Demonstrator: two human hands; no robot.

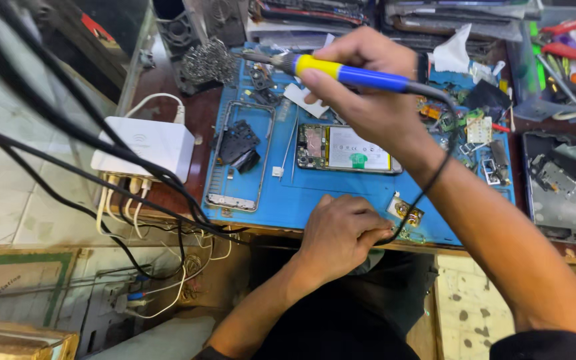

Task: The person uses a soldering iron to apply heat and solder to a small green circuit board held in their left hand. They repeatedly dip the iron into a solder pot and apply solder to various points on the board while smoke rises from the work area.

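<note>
The right hand (368,87) grips the soldering iron (341,72) up off the opened phone (345,148) – no soldering on it yet – while the left hand (338,233) pinches a small part (405,212).

The mat (341,193) is bright blue. Above it, the soldering iron (341,72) has a yellow-and-blue handle and black cord. On the mat lies an opened phone (348,149) with a white battery bearing a green mark. Left of the mat sits a white charger box (147,148) with cream cables.

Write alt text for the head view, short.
A person's right hand holds a yellow-and-blue soldering iron above an opened phone on a blue work mat. Their left hand rests at the mat's near edge beside a small circuit part.
</note>
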